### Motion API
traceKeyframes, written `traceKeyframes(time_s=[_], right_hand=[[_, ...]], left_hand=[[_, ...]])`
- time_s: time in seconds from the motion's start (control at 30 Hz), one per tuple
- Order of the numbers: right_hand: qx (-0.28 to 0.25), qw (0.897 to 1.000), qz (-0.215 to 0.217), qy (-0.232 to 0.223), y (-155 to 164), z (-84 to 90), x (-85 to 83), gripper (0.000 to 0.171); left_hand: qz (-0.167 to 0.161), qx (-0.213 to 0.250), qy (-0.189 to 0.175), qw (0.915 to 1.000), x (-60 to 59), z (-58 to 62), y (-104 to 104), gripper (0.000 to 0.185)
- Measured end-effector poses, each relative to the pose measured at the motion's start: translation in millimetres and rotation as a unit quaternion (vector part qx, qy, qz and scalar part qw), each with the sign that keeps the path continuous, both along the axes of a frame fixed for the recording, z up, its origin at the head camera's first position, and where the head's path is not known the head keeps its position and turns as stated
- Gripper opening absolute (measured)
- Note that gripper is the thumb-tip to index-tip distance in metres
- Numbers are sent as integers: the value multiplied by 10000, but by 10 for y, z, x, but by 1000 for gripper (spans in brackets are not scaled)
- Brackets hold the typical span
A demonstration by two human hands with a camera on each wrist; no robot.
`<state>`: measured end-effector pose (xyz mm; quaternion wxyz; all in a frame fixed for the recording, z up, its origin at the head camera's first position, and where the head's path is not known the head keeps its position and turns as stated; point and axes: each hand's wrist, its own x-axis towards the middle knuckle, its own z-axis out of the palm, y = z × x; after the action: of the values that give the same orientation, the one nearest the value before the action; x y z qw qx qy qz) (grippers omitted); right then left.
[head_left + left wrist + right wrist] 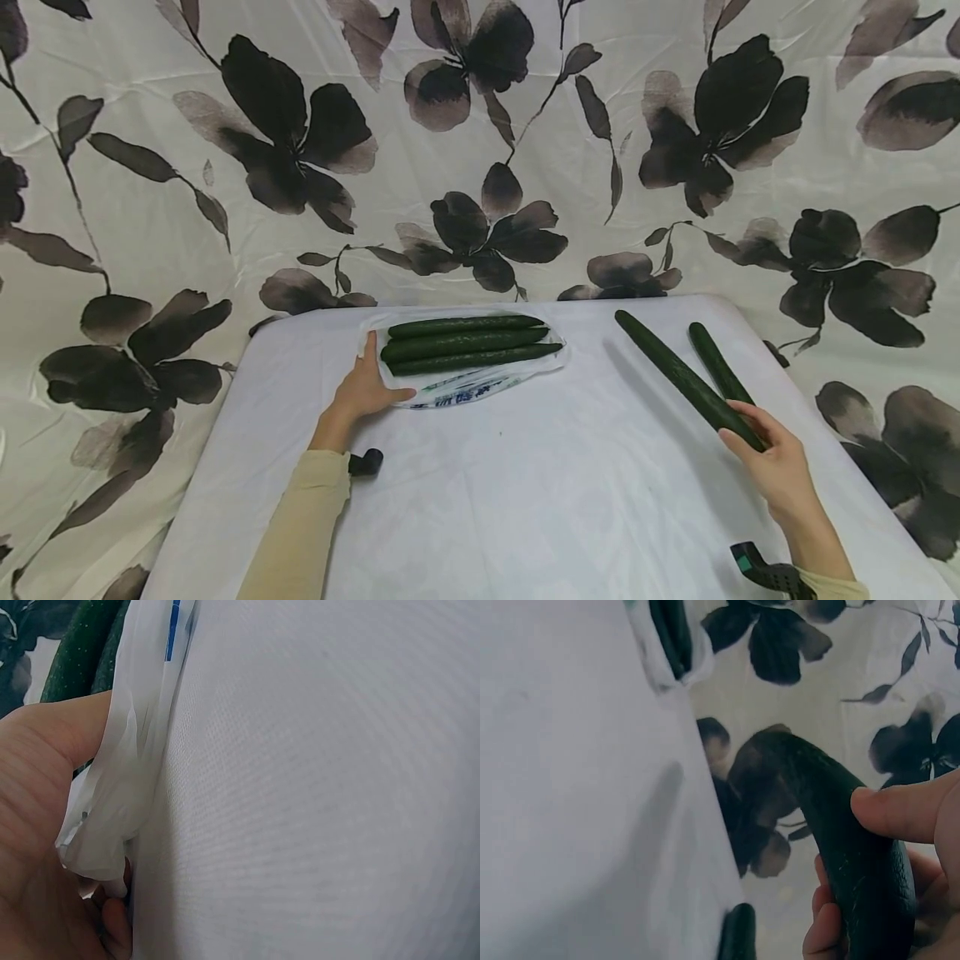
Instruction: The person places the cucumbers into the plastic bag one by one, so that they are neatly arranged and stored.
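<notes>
Three cucumbers (465, 342) lie side by side in a clear plastic bag (457, 397) with blue and green print. At the bag's left end my left hand (365, 387) holds its mouth, index finger and thumb spread along the edge. In the left wrist view, the thumb passes behind the white plastic and curled fingertips (116, 926) show below its bunched edge. My right hand (776, 454) grips a long cucumber (678, 371) by its near end, thumb on one side and fingers on the other. The cucumber slants over the table, its shadow to the left.
Another cucumber (718, 360) lies at the table's right side, just beyond the held one. A white cloth covers the table (510, 483). Behind and beside it hangs floral fabric (600, 125). Black wrist cameras (366, 462) are worn on both arms.
</notes>
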<state>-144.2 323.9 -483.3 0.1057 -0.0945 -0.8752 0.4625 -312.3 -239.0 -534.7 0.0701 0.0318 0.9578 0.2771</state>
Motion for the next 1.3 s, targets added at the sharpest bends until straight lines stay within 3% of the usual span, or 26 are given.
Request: traceKeyframes(time_s=[0.2,0.43,0.7,1.0,1.3], right_hand=[[131,9956,843,401,-144,129,-112,45],[182,9854,1562,654,-358,221,-353,43],[-177,9700,2407,290,-633,284,-714,42],[-423,9329,3575,-107,-966,344,-1182,39],[-262,8994,4348,-354,-1293,357,-1635,36]], left_hand=[[18,61,8,10000,2,1,-2,136],[29,45,-10,10000,-8,-42,-15,137],[47,39,37,10000,-7,-50,-21,138],[68,160,-3,9998,4,-21,-10,138],[7,56,60,10000,-4,-14,-16,143]])
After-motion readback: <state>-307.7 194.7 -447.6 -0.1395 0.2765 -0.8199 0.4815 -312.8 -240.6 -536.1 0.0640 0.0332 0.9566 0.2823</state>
